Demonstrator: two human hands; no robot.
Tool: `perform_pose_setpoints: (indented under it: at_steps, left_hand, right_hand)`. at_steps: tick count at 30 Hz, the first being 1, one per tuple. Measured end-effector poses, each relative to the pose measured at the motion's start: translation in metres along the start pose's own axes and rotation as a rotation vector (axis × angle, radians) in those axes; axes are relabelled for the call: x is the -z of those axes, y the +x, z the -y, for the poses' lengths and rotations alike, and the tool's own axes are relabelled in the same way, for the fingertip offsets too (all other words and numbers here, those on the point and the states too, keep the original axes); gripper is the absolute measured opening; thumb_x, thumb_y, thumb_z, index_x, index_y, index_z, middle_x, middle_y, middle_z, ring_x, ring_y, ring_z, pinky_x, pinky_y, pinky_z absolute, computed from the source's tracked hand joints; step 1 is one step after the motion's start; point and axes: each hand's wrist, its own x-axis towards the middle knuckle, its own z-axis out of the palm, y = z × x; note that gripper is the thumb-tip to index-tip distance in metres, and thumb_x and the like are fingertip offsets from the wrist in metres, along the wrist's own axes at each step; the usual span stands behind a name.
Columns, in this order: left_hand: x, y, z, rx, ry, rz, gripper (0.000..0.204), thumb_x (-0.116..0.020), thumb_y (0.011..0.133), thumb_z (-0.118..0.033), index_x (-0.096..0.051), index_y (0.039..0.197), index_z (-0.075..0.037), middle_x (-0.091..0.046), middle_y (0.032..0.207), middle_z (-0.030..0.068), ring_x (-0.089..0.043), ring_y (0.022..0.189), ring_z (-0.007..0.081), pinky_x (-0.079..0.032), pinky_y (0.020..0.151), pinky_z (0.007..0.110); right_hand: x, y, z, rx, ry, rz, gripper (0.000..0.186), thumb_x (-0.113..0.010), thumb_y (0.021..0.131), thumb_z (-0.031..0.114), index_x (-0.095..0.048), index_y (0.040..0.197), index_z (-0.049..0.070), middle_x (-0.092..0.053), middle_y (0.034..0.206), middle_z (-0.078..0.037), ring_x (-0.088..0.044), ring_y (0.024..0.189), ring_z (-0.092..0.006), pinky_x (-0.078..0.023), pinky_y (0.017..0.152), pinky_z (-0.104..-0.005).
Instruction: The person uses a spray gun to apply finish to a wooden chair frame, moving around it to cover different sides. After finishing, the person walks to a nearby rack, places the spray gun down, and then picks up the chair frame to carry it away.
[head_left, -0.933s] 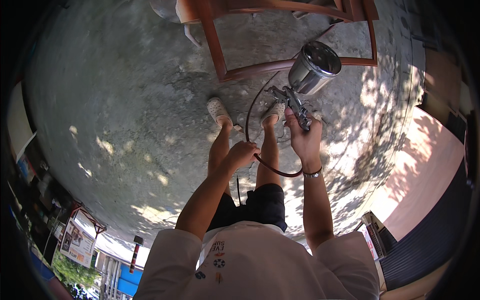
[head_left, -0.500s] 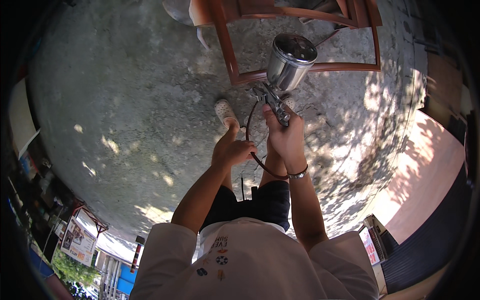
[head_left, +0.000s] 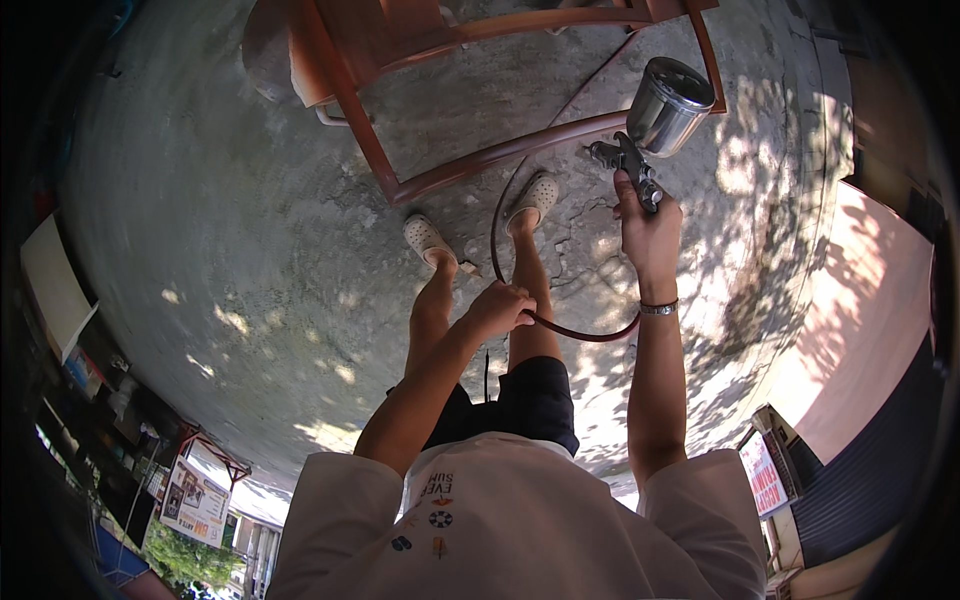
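My right hand (head_left: 652,238) is wrapped round the handle of a metal spray gun (head_left: 628,158), out to the right at arm's length. A shiny silver paint cup (head_left: 668,112) with a lid sits on the gun, slightly tilted. My left hand (head_left: 500,308) is closed round a dark red air hose (head_left: 588,335), in front of my knees. From there the hose loops across to my right wrist, while its other stretch runs away over the ground. Ahead lies a reddish-brown furniture frame (head_left: 520,148) with curved rails; the gun's nozzle is apart from it.
My feet, in pale clogs (head_left: 428,238), stand on cracked concrete (head_left: 250,200) close to the frame's near rail. A rounded panel (head_left: 272,50) adjoins the frame at the far left. A pale wall (head_left: 850,320) rises at the right, and signs hang behind at both sides.
My right hand has swung right with the spray gun, away from my left hand. My left hand has shifted slightly right with the hose. The frame now appears farther left and lower in view.
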Motion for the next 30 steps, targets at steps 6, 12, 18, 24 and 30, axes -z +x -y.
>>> perform_pose_setpoints:
  at_steps: [6,12,18,24,30]
  left_hand:
    - [0.003,0.063,-0.041,-0.075,0.059,-0.027,0.025,-0.072,0.086,-0.029,-0.073,0.099,-0.009,-0.069,0.09,0.0092,-0.067,0.093,0.0301,-0.05,0.083,0.044]
    - [0.009,0.119,-0.079,0.005,0.007,0.014,0.026,-0.068,0.091,-0.031,-0.072,0.1,-0.007,-0.069,0.093,0.012,-0.067,0.091,0.0327,-0.051,0.083,0.045]
    - [0.014,0.158,-0.109,0.024,-0.017,-0.059,0.028,-0.066,0.093,-0.032,-0.071,0.103,-0.006,-0.069,0.094,0.0128,-0.068,0.087,0.0336,-0.052,0.077,0.043]
    - [0.01,0.163,-0.098,0.167,-0.039,-0.045,0.03,-0.067,0.092,-0.033,-0.07,0.105,-0.006,-0.068,0.098,0.0147,-0.067,0.092,0.0343,-0.052,0.079,0.044]
    - [-0.01,0.123,-0.05,0.284,-0.054,-0.078,0.027,-0.071,0.088,-0.029,-0.067,0.098,-0.005,-0.065,0.111,0.0122,-0.066,0.102,0.0331,-0.053,0.085,0.044]
  right_hand:
    - [0.068,0.064,-0.038,-0.154,0.009,-0.085,0.039,-0.069,0.094,0.034,-0.07,0.088,-0.005,-0.063,0.062,-0.011,-0.057,0.057,-0.0175,-0.048,0.061,-0.0346]
    - [0.131,0.126,-0.087,-0.121,0.057,-0.257,0.043,-0.071,0.092,0.039,-0.071,0.088,-0.004,-0.064,0.062,-0.009,-0.063,0.058,-0.0173,-0.048,0.059,-0.033]
    - [0.189,0.168,-0.123,-0.231,0.035,-0.466,0.049,-0.067,0.094,0.044,-0.072,0.089,-0.005,-0.066,0.062,-0.009,-0.062,0.052,-0.0166,-0.047,0.05,-0.0321]
    - [0.235,0.163,-0.098,-0.171,0.347,-0.723,0.046,-0.066,0.096,0.04,-0.068,0.09,-0.005,-0.059,0.053,-0.008,-0.05,0.037,-0.0139,-0.037,0.037,-0.0288]
    - [0.266,0.156,-0.054,0.008,0.518,-0.662,0.04,-0.062,0.099,0.034,-0.068,0.094,-0.006,-0.065,0.066,-0.012,-0.043,0.035,-0.009,-0.03,0.035,-0.0231]
